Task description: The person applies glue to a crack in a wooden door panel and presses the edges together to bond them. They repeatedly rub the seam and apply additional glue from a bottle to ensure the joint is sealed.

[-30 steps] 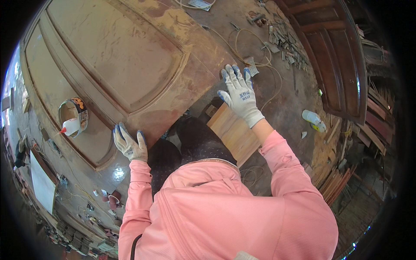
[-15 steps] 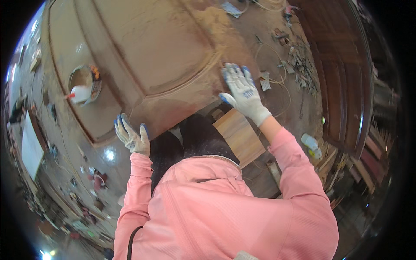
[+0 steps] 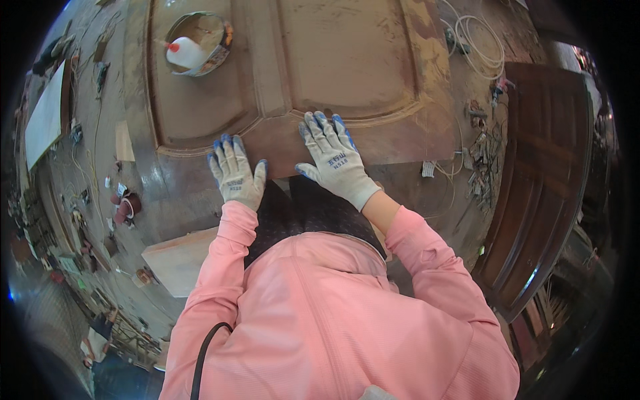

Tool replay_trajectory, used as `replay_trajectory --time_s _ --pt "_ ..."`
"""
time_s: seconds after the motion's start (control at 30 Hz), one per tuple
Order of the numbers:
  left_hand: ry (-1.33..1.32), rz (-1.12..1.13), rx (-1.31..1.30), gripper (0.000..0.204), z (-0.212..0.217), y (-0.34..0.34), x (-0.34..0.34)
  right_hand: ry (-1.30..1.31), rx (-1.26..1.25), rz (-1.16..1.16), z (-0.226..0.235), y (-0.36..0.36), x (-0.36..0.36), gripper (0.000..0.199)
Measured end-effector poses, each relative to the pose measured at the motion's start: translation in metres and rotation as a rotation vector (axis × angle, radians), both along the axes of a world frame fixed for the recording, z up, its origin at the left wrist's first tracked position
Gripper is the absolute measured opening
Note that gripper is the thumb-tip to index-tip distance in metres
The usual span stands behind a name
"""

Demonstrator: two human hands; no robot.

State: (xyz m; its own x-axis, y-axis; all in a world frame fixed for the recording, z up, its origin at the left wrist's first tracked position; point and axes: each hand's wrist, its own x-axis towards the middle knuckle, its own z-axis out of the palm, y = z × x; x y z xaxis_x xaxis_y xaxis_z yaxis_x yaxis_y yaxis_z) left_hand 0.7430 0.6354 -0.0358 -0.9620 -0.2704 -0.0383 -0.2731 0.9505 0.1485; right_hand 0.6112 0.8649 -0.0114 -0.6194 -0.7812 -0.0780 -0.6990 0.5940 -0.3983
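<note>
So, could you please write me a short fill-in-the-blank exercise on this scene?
1. Both hands lie flat on a large carved wooden ____.
2. The left hand and right hand wear white gloves with ____ fingertips.
3. The white bottle lies inside a round ____.
4. The person's sleeves are ____.

Missing words: door panel; blue; tin; pink.

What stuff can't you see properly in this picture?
All in the head view:
- The palms of the left hand and right hand: they lie face down on the wooden door panel, so what is under them is hidden.
- The panel's near edge: covered by the person's pink top.
- The white bottle in the round tin: too small to tell its contents.
- The clutter at the left rim: bent and blurred by the fisheye.
</note>
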Motion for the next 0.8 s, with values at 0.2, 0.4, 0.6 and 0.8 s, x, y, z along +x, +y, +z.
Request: replay_trajectory --time_s 0.2,0.4,0.6,0.8 --pt "-0.045 -0.051 0.07 0.088 0.01 0.01 -0.006 0.062 -0.034 0.115 -0.008 -0.039 -0.027 0.085" --pt "-0.064 -0.169 0.122 0.085 0.02 0.022 -0.005 0.089 0.061 0.153 -0.002 -0.04 -0.042 0.074" --pt "0.098 -0.128 0.269 0.076 0.022 0.016 -0.008 0.26 -0.183 -0.004 0.002 -0.084 -0.063 0.052" --pt "0.172 0.169 0.218 0.074 0.023 -0.027 0.024 0.005 -0.427 -0.148 -0.001 -0.113 -0.072 0.014"
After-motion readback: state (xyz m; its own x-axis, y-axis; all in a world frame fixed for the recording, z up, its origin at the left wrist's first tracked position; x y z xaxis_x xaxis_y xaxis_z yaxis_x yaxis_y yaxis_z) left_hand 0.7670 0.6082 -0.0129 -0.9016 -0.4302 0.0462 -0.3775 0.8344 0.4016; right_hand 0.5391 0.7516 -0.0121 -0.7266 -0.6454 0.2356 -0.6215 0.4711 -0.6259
